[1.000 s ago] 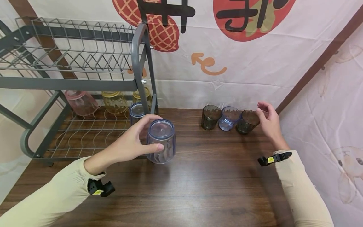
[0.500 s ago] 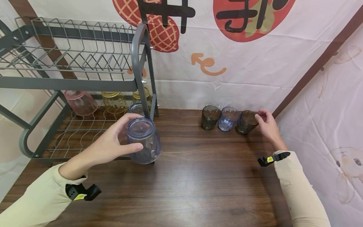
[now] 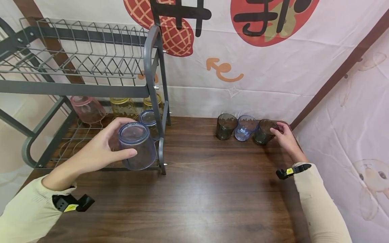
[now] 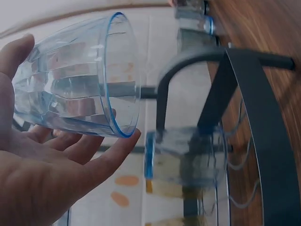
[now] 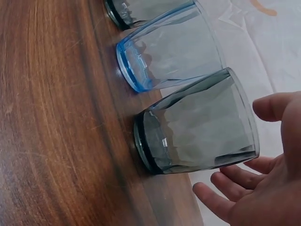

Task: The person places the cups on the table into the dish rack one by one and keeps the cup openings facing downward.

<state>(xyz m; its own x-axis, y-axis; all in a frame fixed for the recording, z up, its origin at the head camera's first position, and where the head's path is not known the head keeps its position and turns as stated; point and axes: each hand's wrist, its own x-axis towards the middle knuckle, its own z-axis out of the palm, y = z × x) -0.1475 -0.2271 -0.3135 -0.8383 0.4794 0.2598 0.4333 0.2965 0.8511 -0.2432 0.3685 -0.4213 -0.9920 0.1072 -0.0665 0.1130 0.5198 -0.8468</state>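
My left hand (image 3: pixel 96 150) grips a clear blue glass (image 3: pixel 138 148) upside down, thumb on the near side and fingers behind. It hangs in front of the rack's lower shelf; in the left wrist view its wide mouth faces the table side. Another blue glass (image 4: pixel 188 155) stands inverted on that shelf. At the back right, my right hand (image 3: pixel 287 140) is beside an upright dark grey glass (image 5: pixel 197 127). The thumb overlaps its rim in the head view, while the fingers extend loosely along its side. A blue glass (image 5: pixel 171 49) and a second dark glass (image 3: pixel 226 126) stand left of it.
A grey two-tier dish rack (image 3: pixel 73 88) fills the left side, its upright post right by the held glass. On its lower shelf are a pink glass (image 3: pixel 88 110) and two yellow glasses (image 3: pixel 124 108). A printed cloth (image 3: pixel 194 98) hangs behind the wooden table (image 3: pixel 206 195).
My left hand has carried the blue glass leftward, from beside the rack to in front of its lower shelf. My right hand has moved slightly down and left, closer to the dark glass.
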